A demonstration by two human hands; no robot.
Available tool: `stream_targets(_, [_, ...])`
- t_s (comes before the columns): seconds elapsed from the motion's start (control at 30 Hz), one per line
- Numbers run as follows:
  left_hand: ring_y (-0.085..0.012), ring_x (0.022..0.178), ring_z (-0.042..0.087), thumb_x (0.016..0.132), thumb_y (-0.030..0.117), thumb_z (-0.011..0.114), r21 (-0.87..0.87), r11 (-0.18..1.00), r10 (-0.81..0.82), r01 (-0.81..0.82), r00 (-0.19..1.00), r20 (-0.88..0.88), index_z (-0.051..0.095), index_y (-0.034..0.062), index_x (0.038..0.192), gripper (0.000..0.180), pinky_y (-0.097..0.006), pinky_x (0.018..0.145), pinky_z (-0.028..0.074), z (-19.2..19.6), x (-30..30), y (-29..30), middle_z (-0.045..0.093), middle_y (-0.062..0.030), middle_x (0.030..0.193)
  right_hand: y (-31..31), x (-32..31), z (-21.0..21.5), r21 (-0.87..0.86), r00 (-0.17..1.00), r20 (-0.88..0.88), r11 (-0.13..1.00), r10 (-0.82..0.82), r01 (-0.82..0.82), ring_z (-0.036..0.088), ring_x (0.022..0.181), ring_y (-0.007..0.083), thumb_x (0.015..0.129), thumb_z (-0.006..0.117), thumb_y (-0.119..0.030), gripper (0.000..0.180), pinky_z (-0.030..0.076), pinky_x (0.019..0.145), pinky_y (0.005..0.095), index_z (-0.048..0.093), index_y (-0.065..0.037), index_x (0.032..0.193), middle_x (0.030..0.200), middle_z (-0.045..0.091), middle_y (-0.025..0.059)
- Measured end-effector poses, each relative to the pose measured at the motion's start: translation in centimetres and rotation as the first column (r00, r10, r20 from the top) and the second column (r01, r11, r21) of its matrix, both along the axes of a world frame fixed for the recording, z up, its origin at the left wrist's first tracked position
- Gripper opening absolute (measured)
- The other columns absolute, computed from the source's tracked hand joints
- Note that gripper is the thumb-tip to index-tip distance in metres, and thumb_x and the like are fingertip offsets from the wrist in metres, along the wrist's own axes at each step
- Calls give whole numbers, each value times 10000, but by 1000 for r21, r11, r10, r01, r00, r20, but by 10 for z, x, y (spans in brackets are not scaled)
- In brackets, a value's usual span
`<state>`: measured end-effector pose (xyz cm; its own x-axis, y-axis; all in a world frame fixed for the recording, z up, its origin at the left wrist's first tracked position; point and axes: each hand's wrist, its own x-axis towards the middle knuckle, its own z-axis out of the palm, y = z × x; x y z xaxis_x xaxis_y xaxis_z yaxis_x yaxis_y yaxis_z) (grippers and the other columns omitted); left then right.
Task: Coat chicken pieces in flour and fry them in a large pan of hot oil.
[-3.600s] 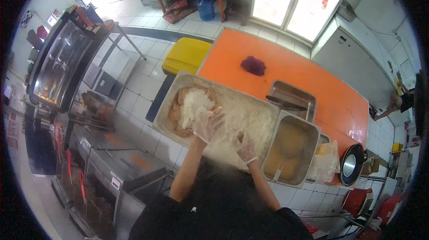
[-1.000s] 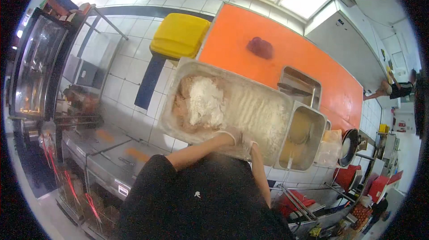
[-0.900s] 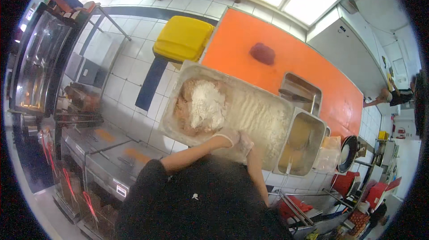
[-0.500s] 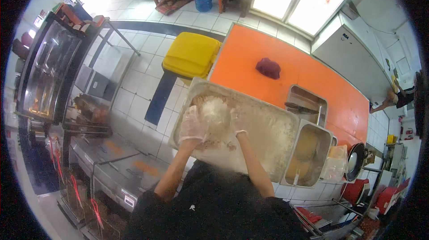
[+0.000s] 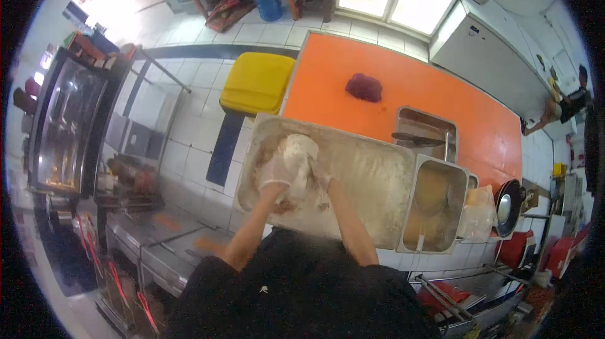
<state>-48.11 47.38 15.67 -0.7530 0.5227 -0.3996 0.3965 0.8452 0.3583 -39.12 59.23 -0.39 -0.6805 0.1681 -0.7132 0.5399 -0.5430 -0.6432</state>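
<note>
A large metal tray (image 5: pixel 391 197) holds a layer of white powder like flour, with brownish crumbs at its left end. There, my two hands in clear plastic gloves press in on a white, powder-coated lump (image 5: pixel 297 150) from either side. My left hand (image 5: pixel 275 172) grips its near left side, and my right hand (image 5: pixel 321 176) its near right side. The fingertips are partly hidden under the powder and blurred. What lies beneath the lump's coating cannot be made out.
Beyond the tray stretches an orange table (image 5: pixel 403 80) with a dark purple cloth (image 5: pixel 364 87). A small pan with dark tongs (image 5: pixel 419 139) and a deep pan of cloudy liquid (image 5: pixel 435 213) stand right. A yellow lidded bin (image 5: pixel 257 83) is at far left; steel fryers (image 5: pixel 157 244) stand near left.
My hands have drawn together and closed on the powdery heap, which now shows as a more compact coated lump. The whole view has shifted slightly.
</note>
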Motion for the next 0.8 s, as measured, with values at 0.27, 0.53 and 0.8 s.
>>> stream_targets(0.27, [-400, 805, 585, 775, 256, 595, 329, 910, -172, 251, 953, -250, 606, 23, 983, 312, -463, 723, 452, -19, 42, -4, 615, -222, 841, 2, 127, 29, 303, 915, -309, 885, -260, 353, 437, 1217, 300, 880, 480, -496, 628, 386, 960, 415, 419, -72, 1340, 1338, 440, 191])
stream_targets(0.53, [-423, 980, 564, 851, 470, 447, -201, 952, 244, -229, 969, 51, 656, 3, 953, 522, -460, 856, 431, -7, 10, -91, 606, -261, 987, 23, 110, 12, 968, 984, -138, 195, -112, 158, 590, 868, 410, 883, 465, -409, 414, 444, 796, 497, 632, -64, 1038, 918, 634, 236])
stream_targets(0.8, [-425, 968, 566, 851, 429, 483, 41, 981, 181, -190, 970, 160, 637, -16, 946, 480, -450, 786, 460, -6, 29, -54, 605, -266, 983, 64, 18, 31, 924, 932, 179, 270, 316, -270, 488, 1114, 400, 878, 459, -455, 559, 359, 983, 440, 507, -7, 1209, 1187, 538, 239])
